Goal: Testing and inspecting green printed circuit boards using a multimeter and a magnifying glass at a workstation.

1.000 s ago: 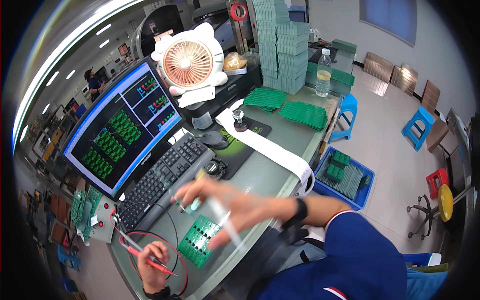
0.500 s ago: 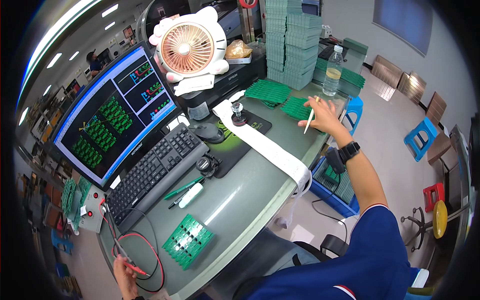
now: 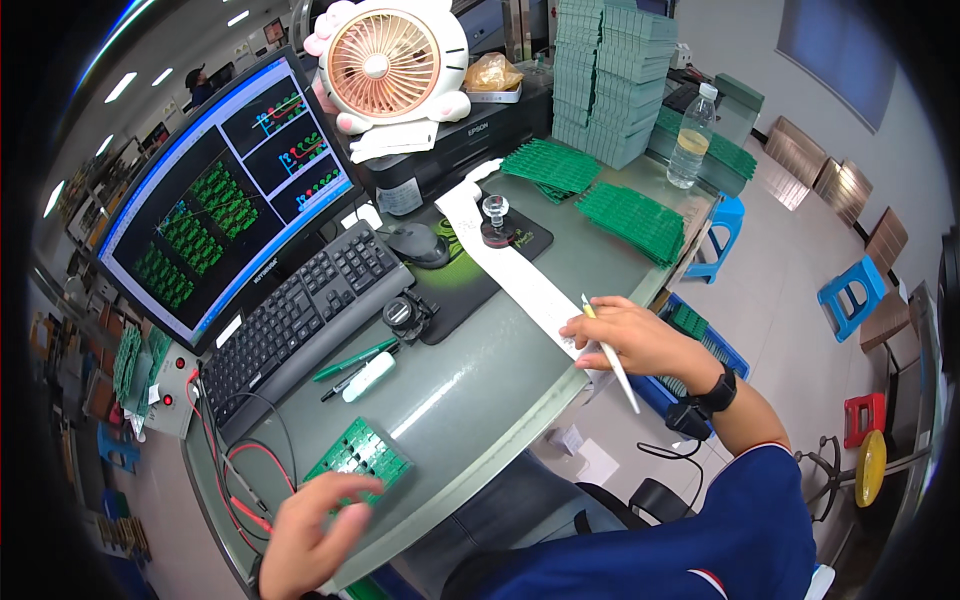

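Note:
My left hand (image 3: 318, 538) hovers at the near edge of a small stack of green circuit board panels (image 3: 372, 450), fingers apart and holding nothing. It partly covers the panels' near side. Beside it lie a red test probe (image 3: 250, 514) and a tangle of red and black leads. My right hand (image 3: 650, 345) grips a slim pale pen-like stick (image 3: 618, 375), its thin tip pointing up and away. That hand is over the near end of a long white paper strip (image 3: 540, 298). Farther back lie two flat piles of green circuit boards, a left pile (image 3: 550, 168) and a right pile (image 3: 632, 222).
A keyboard (image 3: 310, 315), monitor (image 3: 230, 200) and mouse (image 3: 418, 244) occupy the left. Pens and a white marker (image 3: 370, 377) lie mid-desk. A fan (image 3: 385, 65), tall board stacks (image 3: 605, 85) and a bottle (image 3: 690, 140) stand behind. A blue crate (image 3: 725, 340) is below the desk's right edge.
My right hand has come nearer from the right board pile, still gripping the stick. My left hand has let go of the test leads and moved right to the near panels. The view has shifted slightly.

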### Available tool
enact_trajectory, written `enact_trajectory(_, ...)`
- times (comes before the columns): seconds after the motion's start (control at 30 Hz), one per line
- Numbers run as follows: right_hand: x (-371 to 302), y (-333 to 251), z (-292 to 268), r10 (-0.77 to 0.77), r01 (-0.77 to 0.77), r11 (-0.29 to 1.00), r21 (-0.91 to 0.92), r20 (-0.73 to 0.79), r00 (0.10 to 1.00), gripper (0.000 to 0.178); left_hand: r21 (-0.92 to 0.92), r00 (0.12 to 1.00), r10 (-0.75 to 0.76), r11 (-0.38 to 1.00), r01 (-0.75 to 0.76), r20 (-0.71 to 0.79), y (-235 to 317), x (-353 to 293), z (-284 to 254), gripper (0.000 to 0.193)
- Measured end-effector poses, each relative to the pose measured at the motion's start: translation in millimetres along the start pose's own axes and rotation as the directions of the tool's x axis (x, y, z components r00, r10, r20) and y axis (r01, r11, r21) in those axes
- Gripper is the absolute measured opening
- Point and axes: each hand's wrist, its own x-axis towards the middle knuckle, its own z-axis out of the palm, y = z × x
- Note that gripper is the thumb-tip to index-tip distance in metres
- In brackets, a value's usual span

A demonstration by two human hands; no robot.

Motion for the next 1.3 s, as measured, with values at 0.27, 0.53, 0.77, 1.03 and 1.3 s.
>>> enact_trajectory(0.27, 30.5, 40.9, -28.7, 0.211, -0.158, 0.729, 0.665, 0.001, 0.978, 0.053, 0.314, 0.9, 0.393, 0.844, -0.434, 0.188, 13.0, 176.1, 122.4, 0.047)
enact_trajectory(0.53, 51.1, 66.6, -5.6, 0.135, -0.166, 0.643, 0.748, 0.103, 0.986, 0.023, 0.542, 0.931, 0.337, 0.76, -0.358, 0.143, -4.7, 221.3, 150.8, 0.06)
enact_trajectory(0.77, 56.9, 74.6, -5.1, 0.122, -0.135, 0.791, 0.597, 0.062, 0.991, 0.017, 0.579, 0.931, 0.332, 0.734, -0.355, 0.15, -2.3, 219.3, 149.6, 0.061)
enact_trajectory(1.03, 55.8, 72.3, -23.9, 0.136, -0.139, 0.91, 0.389, 0.036, 0.99, 0.015, 0.585, 0.921, 0.37, 0.723, -0.369, 0.123, -4.5, 219.7, 150.2, 0.059)
enact_trajectory(1.3, 104.5, 75.7, -35.1, 0.317, -0.206, 0.893, 0.399, -0.235, 0.919, 0.029, 0.586, 0.921, 0.371, 0.723, -0.365, 0.116, -5.4, 219.6, 152.6, 0.058)
